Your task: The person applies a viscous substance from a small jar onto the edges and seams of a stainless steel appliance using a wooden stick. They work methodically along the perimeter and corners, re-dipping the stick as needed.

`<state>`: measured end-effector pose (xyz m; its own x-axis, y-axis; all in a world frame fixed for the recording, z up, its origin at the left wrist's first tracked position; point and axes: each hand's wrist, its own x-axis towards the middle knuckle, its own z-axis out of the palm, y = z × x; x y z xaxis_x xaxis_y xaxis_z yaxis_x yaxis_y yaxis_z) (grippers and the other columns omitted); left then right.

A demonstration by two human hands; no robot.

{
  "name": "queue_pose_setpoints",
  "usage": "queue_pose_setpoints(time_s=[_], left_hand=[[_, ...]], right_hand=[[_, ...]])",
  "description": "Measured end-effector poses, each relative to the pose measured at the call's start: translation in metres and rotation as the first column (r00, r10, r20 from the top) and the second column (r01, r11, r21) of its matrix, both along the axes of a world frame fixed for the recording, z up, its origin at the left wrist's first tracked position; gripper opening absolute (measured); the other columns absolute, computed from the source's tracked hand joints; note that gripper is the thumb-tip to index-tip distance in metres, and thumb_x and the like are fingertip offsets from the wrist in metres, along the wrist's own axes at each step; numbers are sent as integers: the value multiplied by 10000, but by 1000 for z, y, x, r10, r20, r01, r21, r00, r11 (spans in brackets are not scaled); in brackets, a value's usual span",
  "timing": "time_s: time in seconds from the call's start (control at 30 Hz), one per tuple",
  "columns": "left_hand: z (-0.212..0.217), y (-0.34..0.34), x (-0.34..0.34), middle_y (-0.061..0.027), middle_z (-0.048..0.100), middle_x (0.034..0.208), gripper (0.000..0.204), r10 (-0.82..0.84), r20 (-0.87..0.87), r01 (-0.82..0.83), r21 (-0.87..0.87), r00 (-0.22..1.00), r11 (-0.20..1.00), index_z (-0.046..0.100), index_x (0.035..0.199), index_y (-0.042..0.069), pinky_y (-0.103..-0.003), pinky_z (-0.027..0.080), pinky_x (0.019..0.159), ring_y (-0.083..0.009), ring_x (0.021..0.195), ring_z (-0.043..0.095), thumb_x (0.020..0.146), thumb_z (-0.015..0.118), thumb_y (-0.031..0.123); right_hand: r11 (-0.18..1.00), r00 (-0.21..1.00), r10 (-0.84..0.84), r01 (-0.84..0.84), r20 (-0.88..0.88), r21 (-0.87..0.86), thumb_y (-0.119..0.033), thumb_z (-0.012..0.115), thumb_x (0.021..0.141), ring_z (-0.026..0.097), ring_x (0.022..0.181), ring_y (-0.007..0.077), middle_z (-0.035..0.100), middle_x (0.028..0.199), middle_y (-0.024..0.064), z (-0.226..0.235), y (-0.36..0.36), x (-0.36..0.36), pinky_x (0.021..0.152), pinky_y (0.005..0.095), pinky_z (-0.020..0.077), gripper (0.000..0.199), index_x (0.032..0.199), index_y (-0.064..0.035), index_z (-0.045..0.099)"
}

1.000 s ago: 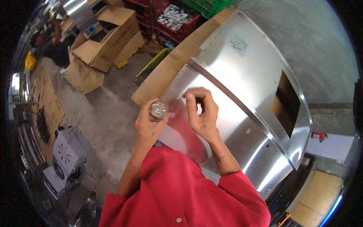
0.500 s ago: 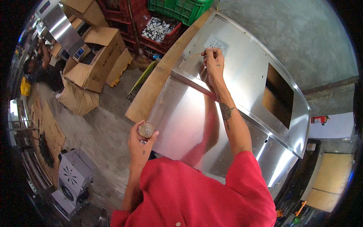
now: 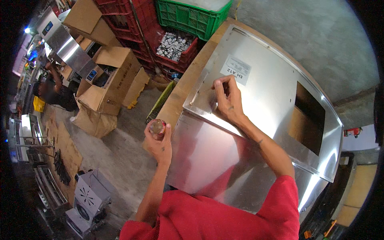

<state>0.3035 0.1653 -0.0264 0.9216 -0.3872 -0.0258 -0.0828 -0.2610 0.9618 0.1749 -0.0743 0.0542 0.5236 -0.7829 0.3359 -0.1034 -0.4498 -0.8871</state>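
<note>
My left hand (image 3: 161, 146) is closed around a small round clear container (image 3: 157, 127), held upright beside the near left edge of a large shiny sheet-metal housing (image 3: 256, 106). Over the housing's upper face, my right hand (image 3: 229, 98) is pinched near the left rim. A thin brownish stick (image 3: 207, 88) pokes out from its fingertips, faint against the metal. Just beyond that hand is a pale printed label (image 3: 237, 68) stuck to the metal. A rectangular opening (image 3: 308, 120) is cut in the housing's right part. What the container holds cannot be made out clearly.
A wooden board (image 3: 208, 46) runs under the housing's left edge. Behind stand a green crate (image 3: 194, 18) and red crates (image 3: 182, 62) with small white parts. Cardboard boxes (image 3: 116, 84) and a grey metal unit (image 3: 90, 194) lie left. Another person (image 3: 58, 94) works far left.
My view has shifted, so the scene sits lower and further right. The right hand has come nearer the housing's left rim, still pinching. My left hand keeps hold of the container.
</note>
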Motion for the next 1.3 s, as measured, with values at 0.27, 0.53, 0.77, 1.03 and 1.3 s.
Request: queue_pose_setpoints(time_s=[0.27, 0.53, 0.77, 1.03, 1.3], left_hand=[[19, -57, 10, -149, 631, 1322, 657, 97, -19, -98, -41, 995, 994, 501, 1458, 3, -335, 515, 1024, -216, 1175, 640, 1009, 799, 378], [6, -60, 11, -165, 618, 1323, 674, 106, 35, -108, 43, 994, 993, 515, 1448, -5, -370, 510, 1057, -256, 1203, 624, 993, 816, 391], [0, -59, 12, -161, 636, 1298, 603, 112, 82, -114, 21, 990, 993, 552, 1408, 1, -380, 546, 1016, -253, 1177, 647, 994, 818, 351], [0, -59, 13, -172, 672, 1261, 581, 115, 139, -130, 106, 984, 986, 561, 1387, 2, -389, 588, 984, -263, 1151, 692, 972, 843, 295], [-5, -57, 12, -150, 634, 1287, 578, 89, 141, -99, 65, 986, 993, 569, 1403, 38, -402, 579, 993, -260, 1164, 663, 1006, 795, 392]], right_hand=[[979, 985, 168, -171, 34, 114, -228, 588, 1122, 565, 673, 134, 643, 813, 100, -6, 11, -1, 610, 338, 471, 194, 1138, -36, 571], [957, 969, 247, -239, -31, 164, -228, 592, 1123, 557, 642, 130, 622, 766, 73, 1, 9, -2, 586, 340, 450, 202, 1161, -34, 550], [953, 959, 272, -258, -73, 160, -240, 588, 1125, 593, 649, 162, 636, 758, 98, 4, 10, -1, 590, 361, 464, 200, 1171, -46, 560], [933, 946, 301, -265, -124, 244, -263, 587, 1128, 616, 671, 155, 670, 798, 101, 7, 10, -2, 609, 368, 483, 223, 1174, -46, 570], [914, 935, 327, -276, -136, 297, -260, 592, 1125, 646, 727, 175, 691, 856, 129, 3, 9, -2, 632, 369, 501, 225, 1177, -42, 571]])
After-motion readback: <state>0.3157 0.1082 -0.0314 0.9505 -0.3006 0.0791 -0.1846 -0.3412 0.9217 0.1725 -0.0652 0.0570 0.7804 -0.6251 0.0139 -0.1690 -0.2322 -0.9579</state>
